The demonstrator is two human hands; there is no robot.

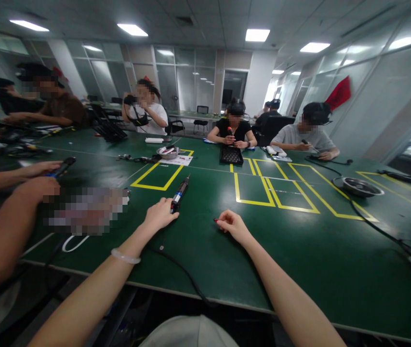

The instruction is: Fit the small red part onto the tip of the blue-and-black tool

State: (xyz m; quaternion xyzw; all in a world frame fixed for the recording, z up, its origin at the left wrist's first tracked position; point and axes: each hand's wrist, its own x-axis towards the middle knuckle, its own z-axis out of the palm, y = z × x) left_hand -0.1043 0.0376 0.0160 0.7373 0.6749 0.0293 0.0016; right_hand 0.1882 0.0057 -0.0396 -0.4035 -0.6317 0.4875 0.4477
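Note:
My left hand [160, 216] rests on the green table [263, 255] with its fingers closed round the lower end of a black corded tool with a blue band [179, 193]. The tool lies along the table and points away from me. Its black cable [187, 274] trails back over the near edge. My right hand [231, 225] sits a little to the right, fingers pinched on a small red-tipped item [216, 220] that is too small to name.
A co-worker's arms [13, 212] reach in at the left, one hand on a dark tool [62, 166]. Other people sit round the far side. A black tray [231, 155], a small bowl [168, 152] and a metal dish [359, 186] stand among yellow floor-tape outlines [277, 193].

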